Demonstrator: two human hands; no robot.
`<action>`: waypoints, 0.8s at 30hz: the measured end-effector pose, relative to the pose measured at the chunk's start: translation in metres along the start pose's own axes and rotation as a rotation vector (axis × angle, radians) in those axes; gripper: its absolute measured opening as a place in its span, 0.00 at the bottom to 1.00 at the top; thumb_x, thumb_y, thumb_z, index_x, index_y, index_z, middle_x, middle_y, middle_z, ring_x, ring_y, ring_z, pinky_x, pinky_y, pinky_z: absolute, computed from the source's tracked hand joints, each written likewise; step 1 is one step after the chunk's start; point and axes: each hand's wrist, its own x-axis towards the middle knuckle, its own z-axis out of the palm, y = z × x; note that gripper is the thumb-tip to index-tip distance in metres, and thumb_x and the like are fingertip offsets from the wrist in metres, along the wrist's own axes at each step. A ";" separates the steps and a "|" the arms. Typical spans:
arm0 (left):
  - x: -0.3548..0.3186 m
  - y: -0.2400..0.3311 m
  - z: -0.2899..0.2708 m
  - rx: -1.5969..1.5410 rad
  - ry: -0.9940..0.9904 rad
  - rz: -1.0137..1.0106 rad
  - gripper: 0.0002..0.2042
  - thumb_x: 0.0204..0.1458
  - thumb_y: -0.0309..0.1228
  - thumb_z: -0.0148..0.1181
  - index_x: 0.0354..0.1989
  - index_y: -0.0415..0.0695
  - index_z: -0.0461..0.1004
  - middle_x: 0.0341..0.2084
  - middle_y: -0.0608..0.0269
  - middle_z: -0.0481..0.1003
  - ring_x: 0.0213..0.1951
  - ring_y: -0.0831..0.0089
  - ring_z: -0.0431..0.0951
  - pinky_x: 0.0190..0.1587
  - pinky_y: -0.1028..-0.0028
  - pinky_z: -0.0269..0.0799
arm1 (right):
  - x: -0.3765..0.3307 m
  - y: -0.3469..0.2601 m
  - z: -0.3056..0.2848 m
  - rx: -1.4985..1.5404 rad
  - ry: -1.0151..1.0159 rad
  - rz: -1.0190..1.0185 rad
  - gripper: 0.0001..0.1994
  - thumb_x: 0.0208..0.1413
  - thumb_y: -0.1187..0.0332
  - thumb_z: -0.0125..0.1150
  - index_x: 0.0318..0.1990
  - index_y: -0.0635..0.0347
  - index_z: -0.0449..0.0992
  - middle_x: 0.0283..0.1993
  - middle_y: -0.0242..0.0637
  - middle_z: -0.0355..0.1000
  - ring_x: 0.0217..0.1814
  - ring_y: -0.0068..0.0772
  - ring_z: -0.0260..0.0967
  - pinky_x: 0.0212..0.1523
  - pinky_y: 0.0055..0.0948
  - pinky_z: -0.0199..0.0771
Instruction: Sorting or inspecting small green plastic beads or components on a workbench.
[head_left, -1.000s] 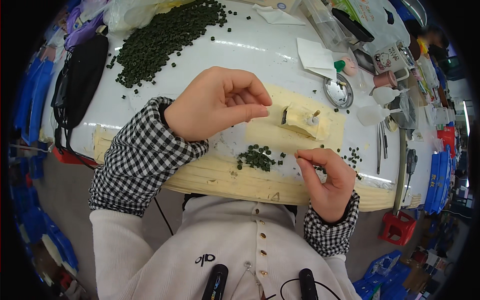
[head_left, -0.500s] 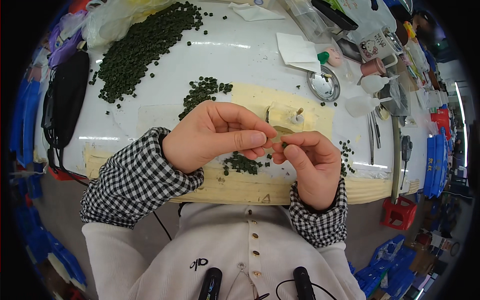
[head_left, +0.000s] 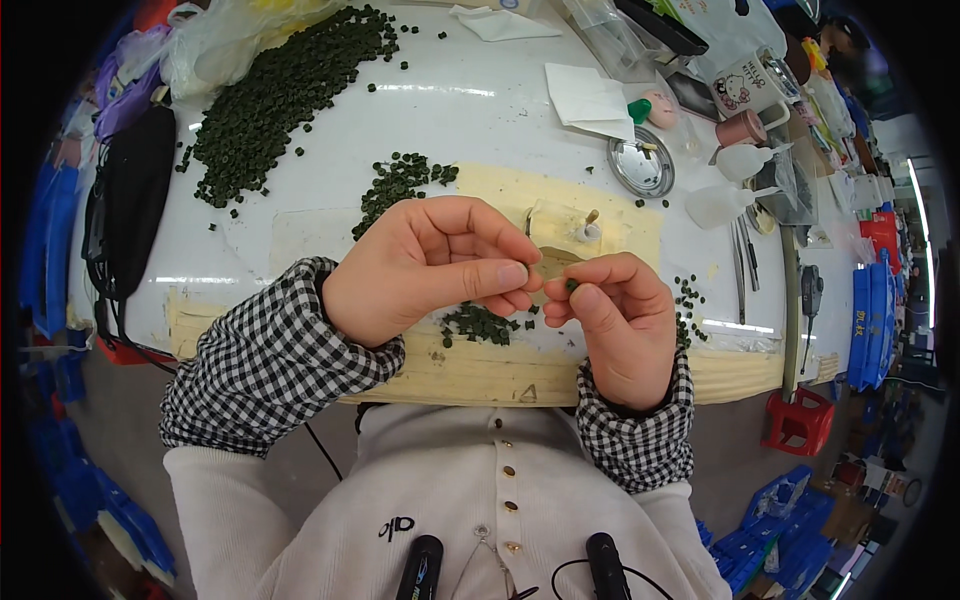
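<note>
1. The right hand (head_left: pixel 625 320) has thumb and forefinger closed in a pinch on a small dark-green piece (head_left: pixel 571 285), which sits between the tips, partly covered by them.
2. The left hand (head_left: pixel 430 265) is curled just to the left, its thumb and forefinger drawn close together; whether anything is pinched there I cannot tell (the tips hide it).
3. The step in hand looks like working on that one piece between both hands; the next move seems to call for a steady right pinch and careful alignment of the left fingertips.
4. Just beyond the fingers, on the far side, stands a yellow block (head_left: pixel 560 228) with a peg (head_left: pixel 592 216).
5. Near and left of the held piece lies a small pile of green pieces (head_left: pixel 480 325); a looser scatter (head_left: pixel 688 310) lies to the right.
6. Farther out, at far left, spreads the large heap (head_left: pixel 295 85).
</note>
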 end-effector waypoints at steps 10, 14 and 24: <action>-0.001 -0.002 0.004 0.029 0.017 0.027 0.07 0.55 0.21 0.58 0.42 0.34 0.75 0.35 0.51 0.80 0.36 0.70 0.82 0.40 0.74 0.80 | -0.003 0.000 0.007 -0.207 0.035 -0.135 0.08 0.56 0.82 0.59 0.43 0.68 0.75 0.41 0.40 0.75 0.42 0.25 0.73 0.45 0.23 0.73; -0.001 -0.005 0.004 0.019 -0.005 0.022 0.08 0.56 0.21 0.58 0.43 0.34 0.74 0.34 0.52 0.80 0.35 0.70 0.82 0.39 0.75 0.80 | 0.002 0.003 0.005 -0.389 -0.014 -0.266 0.09 0.52 0.84 0.61 0.41 0.66 0.77 0.40 0.38 0.73 0.43 0.25 0.70 0.45 0.23 0.70; -0.002 -0.004 0.003 -0.009 -0.059 -0.127 0.07 0.59 0.26 0.55 0.41 0.35 0.73 0.32 0.54 0.80 0.32 0.71 0.82 0.37 0.75 0.80 | 0.002 0.002 0.006 -0.499 -0.022 -0.302 0.11 0.49 0.84 0.63 0.40 0.62 0.80 0.36 0.35 0.71 0.40 0.26 0.68 0.43 0.24 0.68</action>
